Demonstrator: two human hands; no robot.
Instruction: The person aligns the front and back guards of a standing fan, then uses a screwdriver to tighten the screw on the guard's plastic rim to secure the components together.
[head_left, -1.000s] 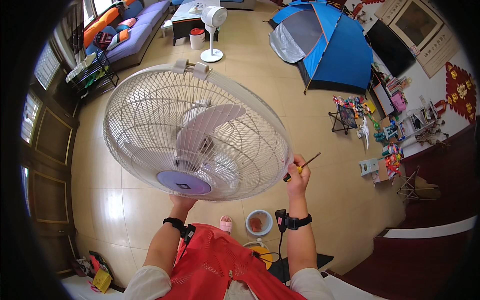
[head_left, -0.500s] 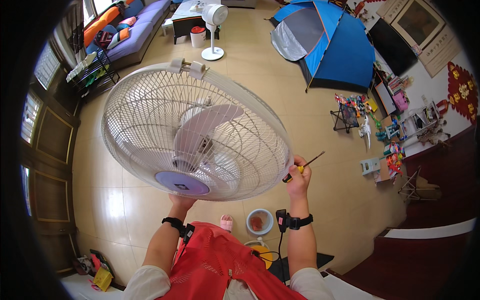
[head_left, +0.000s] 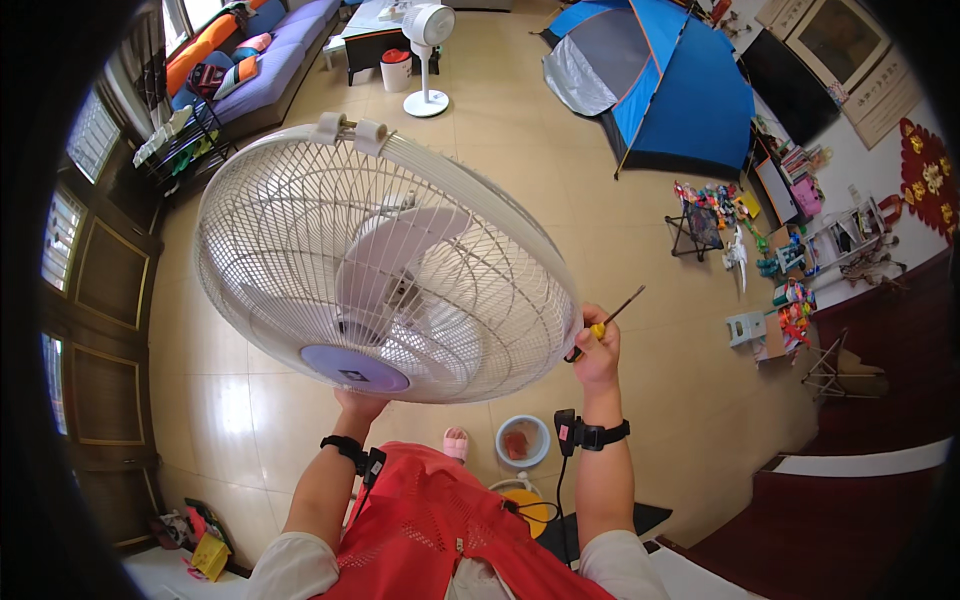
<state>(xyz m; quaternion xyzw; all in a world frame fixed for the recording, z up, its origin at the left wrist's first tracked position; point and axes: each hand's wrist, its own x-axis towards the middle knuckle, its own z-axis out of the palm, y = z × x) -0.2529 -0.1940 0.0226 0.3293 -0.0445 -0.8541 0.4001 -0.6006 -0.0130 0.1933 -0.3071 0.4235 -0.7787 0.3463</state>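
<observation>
The person nearest me wears a red vest [head_left: 425, 510], just on the near side of the big fan head [head_left: 388, 265], with a dark strap around each wrist. That fan head, a pale wire cage with a purple hub cover [head_left: 355, 368], is held up in front of the vest, over the tiled floor, and it's tilted. The left hand [head_left: 362, 403] is at its lower rim; the fingers go out of sight behind the cage, so I can't tell how firmly they hold it. The right hand [head_left: 598, 350] is right against the fan head's right rim, fingers wrapped around the yellow-and-black handle of a screwdriver [head_left: 600, 328], whose shaft points away from the cage. Whether that hand grips the rim too, I can't make out.

Below the fan head, near its lower edge, I see a pink slipper [head_left: 455, 444] and a light blue basin [head_left: 522, 464] with something reddish inside. Well to the right of the fan head is a small pale stool [head_left: 746, 328]. Beyond it are a white standing fan [head_left: 427, 60] and, farther right, a blue tent [head_left: 690, 100]. Beyond and to the left runs a purple-covered sofa [head_left: 285, 60].
</observation>
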